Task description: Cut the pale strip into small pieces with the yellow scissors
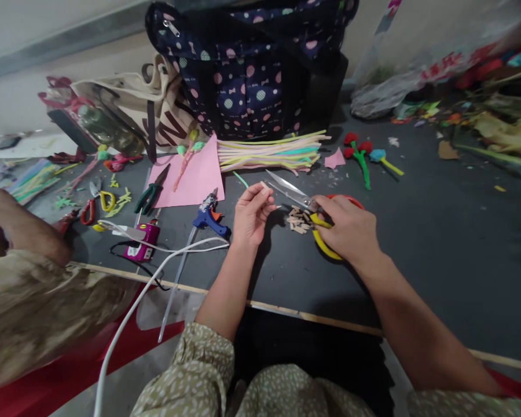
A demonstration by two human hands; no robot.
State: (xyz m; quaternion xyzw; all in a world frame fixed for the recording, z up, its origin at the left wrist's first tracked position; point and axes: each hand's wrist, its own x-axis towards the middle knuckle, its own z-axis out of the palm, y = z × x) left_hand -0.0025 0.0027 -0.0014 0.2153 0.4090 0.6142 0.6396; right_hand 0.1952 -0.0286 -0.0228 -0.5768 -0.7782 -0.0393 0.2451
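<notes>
At the far left, another person's arm [21, 237] in a patterned sleeve is resting on the dark bench [438, 243]. Just right of it, small red-and-yellow scissors [96, 204], green pliers [151, 194] and a pink sheet [195, 179] are lying near a purple device [142, 242] with a white cable [156, 272]. A blue glue gun [209, 219] is sitting just left of the left hand [250, 215], whose fingers are pinching a short pale stick [267, 188] at its tip. Right of that, the right hand [351, 226] is gripping the yellow handles of open scissors [297, 196], blades pointing left toward the stick. A pile of cut pale pieces [299, 220] is lying between both hands. Farther back, a bundle of pastel pipe cleaners [271, 153] is lying before a spotted bag [252, 69].
</notes>
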